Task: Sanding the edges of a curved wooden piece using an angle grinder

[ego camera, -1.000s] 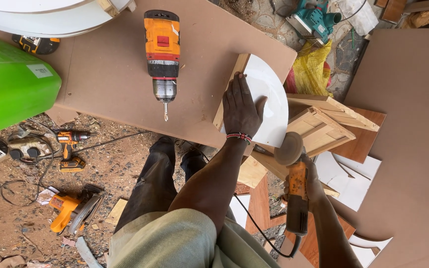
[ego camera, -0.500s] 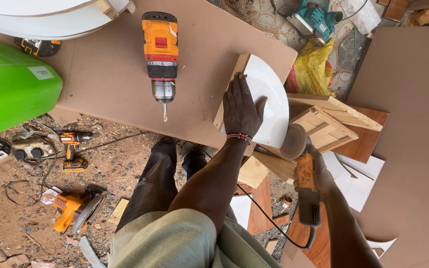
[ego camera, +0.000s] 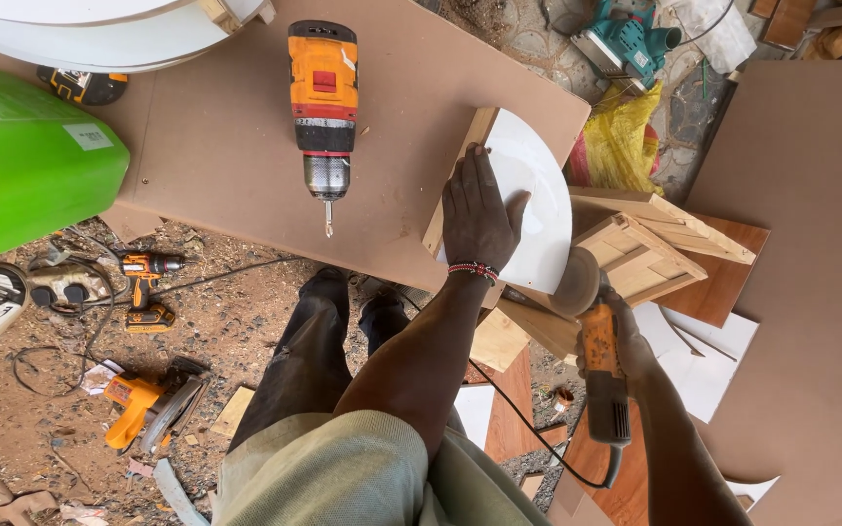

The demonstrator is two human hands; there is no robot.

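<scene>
While the left hand (ego camera: 479,216) presses flat, fingers together, on the white curved panel (ego camera: 538,209) at the bench (ego camera: 216,136) edge, the right hand (ego camera: 626,351) grips a sander (ego camera: 598,356), its long axis toward 12 o'clock, its disc (ego camera: 575,282) touching the panel's rim at 5 o'clock. A drill (ego camera: 322,107) lies at 10 o'clock

Single head-worn camera, looking almost straight down over the person's own torso and legs. It is taking in the brown work board (ego camera: 246,166) across the top of the frame, dirt ground at lower left, stacked panels at right. The view is sitting close: both forearms are running up from the bottom edge, left hand (ego camera: 479,216) near centre, right hand (ego camera: 626,341) lower right. No second view is sharing the scene.
</scene>
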